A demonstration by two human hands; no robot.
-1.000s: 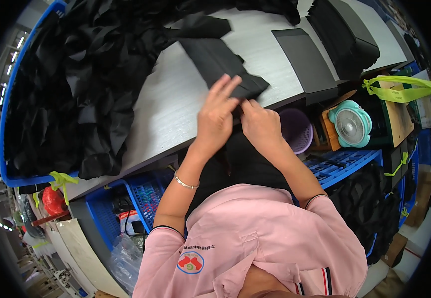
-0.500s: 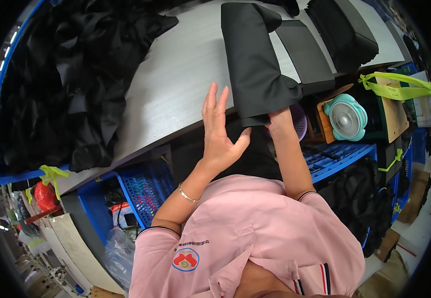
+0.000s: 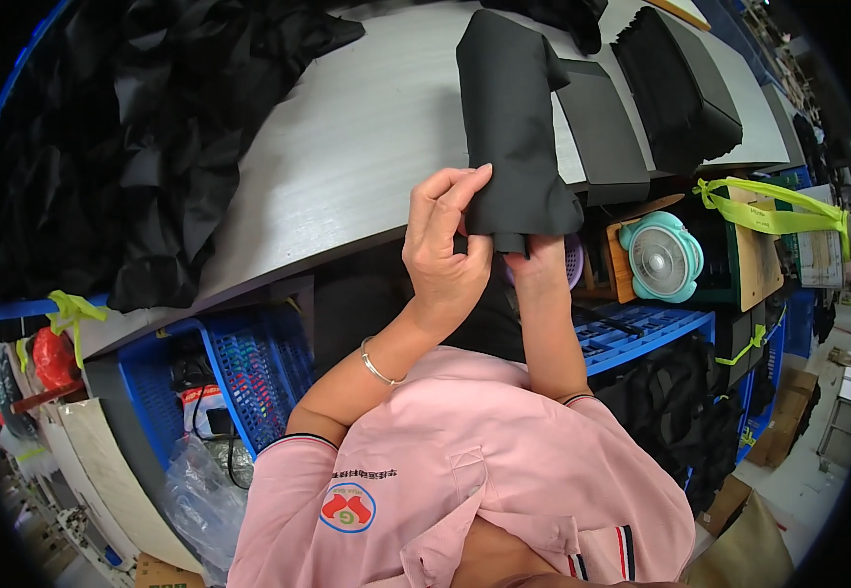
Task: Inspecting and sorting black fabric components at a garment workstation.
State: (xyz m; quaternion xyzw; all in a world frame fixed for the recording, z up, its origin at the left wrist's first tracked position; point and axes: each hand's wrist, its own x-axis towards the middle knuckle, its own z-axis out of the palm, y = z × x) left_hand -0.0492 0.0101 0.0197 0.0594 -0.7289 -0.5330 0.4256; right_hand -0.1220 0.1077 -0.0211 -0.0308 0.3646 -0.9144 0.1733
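Observation:
A long piece of black fabric (image 3: 510,127) lies over the table edge, its near end hanging toward me. My left hand (image 3: 448,240) is closed on the fabric's left near edge, fingers on top and thumb low by the hem. My right hand (image 3: 541,260) reaches up into the near end of the fabric and holds it from below; its fingertips are hidden by the cloth. Just right of the fabric lies a flat dark grey panel (image 3: 604,132), partly covered by it.
A big heap of black fabric (image 3: 102,147) fills a blue-rimmed bin at left. A stack of black pieces (image 3: 675,88) stands on the table (image 3: 376,127) at far right. Below the edge are a teal fan (image 3: 662,257), a blue crate (image 3: 249,372) and a blue rack (image 3: 646,338).
My left hand has come from open beside the fabric to closed on its left edge. The near end of the fabric is drawn narrower and straighter. The whole view has shifted slightly.

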